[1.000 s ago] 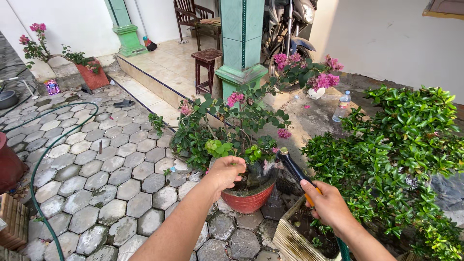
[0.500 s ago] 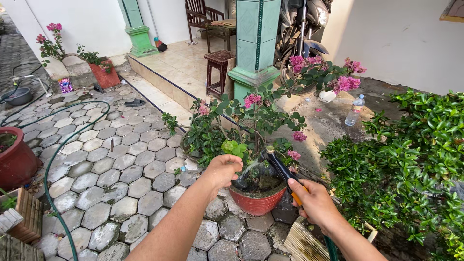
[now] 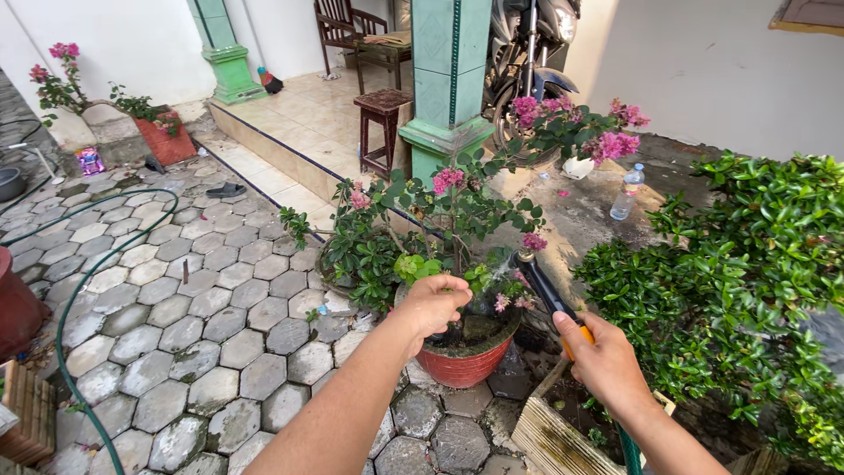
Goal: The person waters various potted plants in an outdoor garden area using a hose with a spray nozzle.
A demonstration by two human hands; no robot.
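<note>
My right hand (image 3: 605, 359) grips a black and orange hose nozzle (image 3: 538, 283) that points at a flowering plant with pink blooms (image 3: 444, 215) growing in a red pot (image 3: 462, 365). A thin spray of water leaves the nozzle tip toward the leaves. My left hand (image 3: 432, 303) is at the near side of the plant, fingers curled among the lower leaves just above the pot's rim. Whether it actually holds a stem or leaf is hidden.
A green hose (image 3: 77, 299) loops over the hexagonal paving at left. A dense green bush (image 3: 747, 281) fills the right. A wooden planter (image 3: 549, 431) lies below my right hand. Behind stand a green pillar (image 3: 447, 79), a stool (image 3: 378, 123), a motorcycle (image 3: 527, 44), a water bottle (image 3: 624, 193).
The view has swung slightly back and forth. The nozzle has moved a little to the right and up from the pot's middle. My left hand stays at the plant's base.
</note>
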